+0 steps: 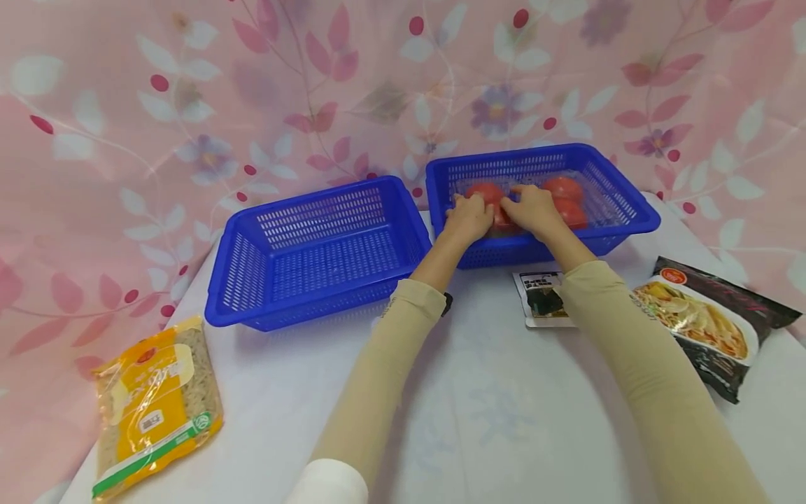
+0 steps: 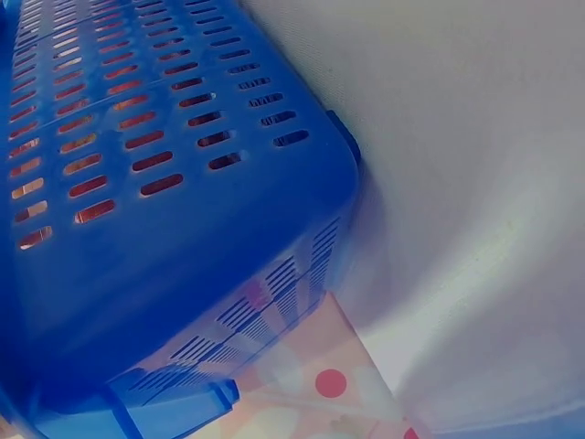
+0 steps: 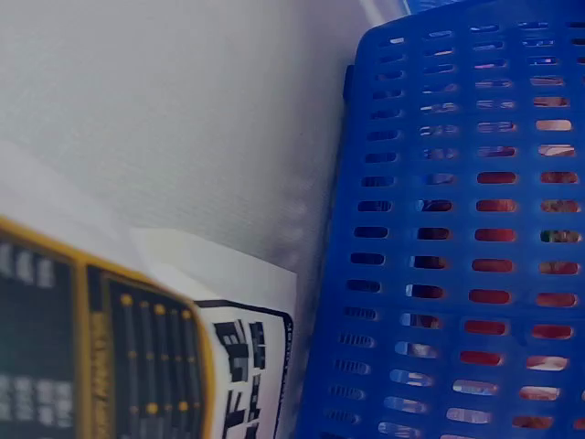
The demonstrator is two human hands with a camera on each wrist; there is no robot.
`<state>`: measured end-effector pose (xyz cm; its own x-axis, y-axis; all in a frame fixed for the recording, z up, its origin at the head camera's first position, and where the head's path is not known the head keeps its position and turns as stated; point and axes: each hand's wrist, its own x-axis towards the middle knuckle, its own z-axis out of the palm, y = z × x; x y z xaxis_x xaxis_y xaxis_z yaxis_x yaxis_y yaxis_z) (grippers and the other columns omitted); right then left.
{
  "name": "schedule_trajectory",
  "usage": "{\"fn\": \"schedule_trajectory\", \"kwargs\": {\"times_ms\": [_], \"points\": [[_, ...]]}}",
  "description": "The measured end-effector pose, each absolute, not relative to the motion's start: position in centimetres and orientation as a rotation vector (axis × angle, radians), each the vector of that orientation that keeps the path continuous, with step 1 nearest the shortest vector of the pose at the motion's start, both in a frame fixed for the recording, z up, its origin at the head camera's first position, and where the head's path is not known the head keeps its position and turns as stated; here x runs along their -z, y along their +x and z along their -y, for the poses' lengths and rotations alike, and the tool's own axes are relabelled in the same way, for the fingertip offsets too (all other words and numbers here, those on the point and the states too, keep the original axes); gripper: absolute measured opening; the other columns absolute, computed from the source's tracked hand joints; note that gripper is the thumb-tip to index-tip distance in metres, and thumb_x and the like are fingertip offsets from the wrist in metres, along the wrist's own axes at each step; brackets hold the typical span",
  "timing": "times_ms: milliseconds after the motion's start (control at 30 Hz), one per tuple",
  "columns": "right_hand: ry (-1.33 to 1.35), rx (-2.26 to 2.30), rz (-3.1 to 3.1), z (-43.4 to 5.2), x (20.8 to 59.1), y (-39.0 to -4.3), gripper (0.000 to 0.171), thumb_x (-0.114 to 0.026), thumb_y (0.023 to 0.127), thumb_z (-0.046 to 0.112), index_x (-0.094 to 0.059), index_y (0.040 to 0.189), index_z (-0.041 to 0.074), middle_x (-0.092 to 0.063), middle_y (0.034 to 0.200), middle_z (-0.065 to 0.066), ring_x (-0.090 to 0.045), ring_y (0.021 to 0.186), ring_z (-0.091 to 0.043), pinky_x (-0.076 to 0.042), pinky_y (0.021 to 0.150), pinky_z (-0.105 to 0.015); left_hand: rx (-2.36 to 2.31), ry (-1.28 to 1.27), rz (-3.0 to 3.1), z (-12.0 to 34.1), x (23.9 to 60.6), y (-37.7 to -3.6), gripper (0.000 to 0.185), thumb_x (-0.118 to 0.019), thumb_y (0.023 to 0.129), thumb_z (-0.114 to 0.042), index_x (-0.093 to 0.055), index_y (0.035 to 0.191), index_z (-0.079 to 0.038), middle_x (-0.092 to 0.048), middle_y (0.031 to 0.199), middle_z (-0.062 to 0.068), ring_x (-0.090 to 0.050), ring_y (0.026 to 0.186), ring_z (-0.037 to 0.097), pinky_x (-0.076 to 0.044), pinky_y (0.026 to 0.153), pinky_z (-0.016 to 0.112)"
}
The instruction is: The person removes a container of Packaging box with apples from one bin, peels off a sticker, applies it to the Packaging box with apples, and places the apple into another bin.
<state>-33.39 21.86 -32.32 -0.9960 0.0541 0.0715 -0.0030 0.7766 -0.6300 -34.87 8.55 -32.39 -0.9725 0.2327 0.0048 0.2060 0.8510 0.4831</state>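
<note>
Red tomatoes (image 1: 486,192) in clear plastic packaging lie inside the right blue basket (image 1: 630,222). Over the basket's front rim reaches my left hand (image 1: 469,218), its fingers bent around the left part of the tomatoes. From the other side my right hand (image 1: 534,210) grips the same tomatoes, thumb and fingers pointing left. More tomatoes (image 1: 569,212) sit just right of that hand. Parts of the fingertips are hidden among the tomatoes and wrap. Both wrist views show mainly the slotted basket wall (image 2: 183,229), with red showing through the slots, and neither hand.
A second blue basket (image 1: 327,259) stands at the left. Near the table's left edge lies a yellow noodle bag (image 1: 151,406). A small black-and-white packet (image 1: 543,301) is partly under the right forearm, with a black noodle package (image 1: 705,322) farther right. Floral cloth (image 1: 252,84) hangs behind.
</note>
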Motion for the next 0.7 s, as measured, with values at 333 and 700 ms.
{"fn": "schedule_trajectory", "kwargs": {"times_ms": [333,700], "points": [[-0.044,-1.051,2.835,-21.9,31.7,-32.8,0.055,-0.042,0.092,0.03,-0.038,0.137,-0.001,-0.04,0.136,-0.024,-0.048,0.101,-0.034,-0.043,0.086,-0.048,-0.853,0.433,-3.1,-8.0,32.0,-34.5,0.042,-0.045,0.094,-0.032,-0.05,0.132,-0.015,-0.027,0.144,0.023,-0.034,0.123,0.048,-0.031,0.101,0.05],[0.019,-0.947,2.729,-22.3,29.4,-31.1,0.052,-0.045,0.091,0.032,-0.044,0.134,0.003,-0.057,0.107,-0.025,-0.043,0.057,-0.025,-0.041,0.064,-0.04,-1.078,0.624,-3.071,-6.8,30.2,-33.9,0.044,-0.048,0.092,-0.03,-0.049,0.133,-0.013,-0.049,0.134,0.007,-0.018,0.137,0.023,-0.02,0.108,0.043]]}}
